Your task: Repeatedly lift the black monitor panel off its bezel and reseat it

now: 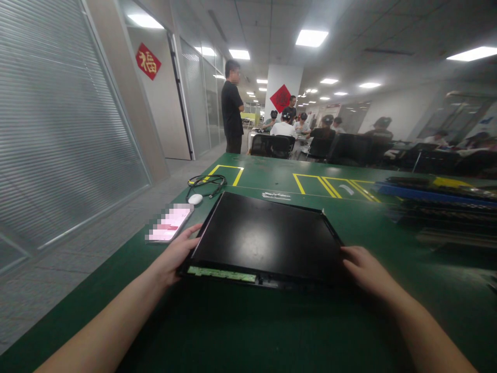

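A flat black panel [267,235] lies on the green table [272,331], with a green circuit strip [221,273] showing along its near edge. My left hand [176,254] grips the panel's near left corner, thumb along its left edge. My right hand [365,269] holds the near right corner, fingers against the side. The panel looks slightly raised at the front, though I cannot tell for sure.
A phone [170,223] lies left of the panel, with a white puck and black cable [205,184] behind it. Stacked trays [438,199] fill the right side. Yellow outlines [330,185] mark the table. Several people sit at far tables; one person [232,106] stands.
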Demonstrator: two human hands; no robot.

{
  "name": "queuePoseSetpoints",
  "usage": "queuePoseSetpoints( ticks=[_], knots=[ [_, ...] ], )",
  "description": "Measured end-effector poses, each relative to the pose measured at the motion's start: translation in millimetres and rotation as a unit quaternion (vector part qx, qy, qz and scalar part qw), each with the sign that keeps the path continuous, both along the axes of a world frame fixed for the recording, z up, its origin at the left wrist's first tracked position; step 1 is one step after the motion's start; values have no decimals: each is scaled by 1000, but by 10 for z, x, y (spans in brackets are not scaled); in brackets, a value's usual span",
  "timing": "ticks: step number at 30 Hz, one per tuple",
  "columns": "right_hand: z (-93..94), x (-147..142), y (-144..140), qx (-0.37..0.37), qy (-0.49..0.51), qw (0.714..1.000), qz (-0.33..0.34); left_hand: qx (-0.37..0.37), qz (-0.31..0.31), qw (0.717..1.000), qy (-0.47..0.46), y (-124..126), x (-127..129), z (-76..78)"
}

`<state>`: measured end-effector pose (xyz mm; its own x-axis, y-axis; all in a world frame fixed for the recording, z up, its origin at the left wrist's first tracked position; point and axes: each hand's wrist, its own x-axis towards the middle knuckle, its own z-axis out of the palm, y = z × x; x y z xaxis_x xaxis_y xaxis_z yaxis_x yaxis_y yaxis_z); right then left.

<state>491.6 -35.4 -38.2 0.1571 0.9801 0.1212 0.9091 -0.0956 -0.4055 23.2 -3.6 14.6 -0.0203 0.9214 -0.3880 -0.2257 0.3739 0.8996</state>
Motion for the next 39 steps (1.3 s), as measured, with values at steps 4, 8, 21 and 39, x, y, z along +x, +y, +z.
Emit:
queuePoseSetpoints(
  ticks=[4,8,21,39],
  knots=[
    [22,-14,-5,-10,-1,1000,-2,2,-2,1000,30,-32,10,43],
    [22,-11,-4,-15,-9,1000,0,20,-16,999,32,-51,26,94],
    [5,19,3,-18,-1,1000,6,15,-23,999,19,-85,35,155],
    [12,15,-9,-10,14,1000,3,68,-41,996,40,-82,-42,147]
  ],
)
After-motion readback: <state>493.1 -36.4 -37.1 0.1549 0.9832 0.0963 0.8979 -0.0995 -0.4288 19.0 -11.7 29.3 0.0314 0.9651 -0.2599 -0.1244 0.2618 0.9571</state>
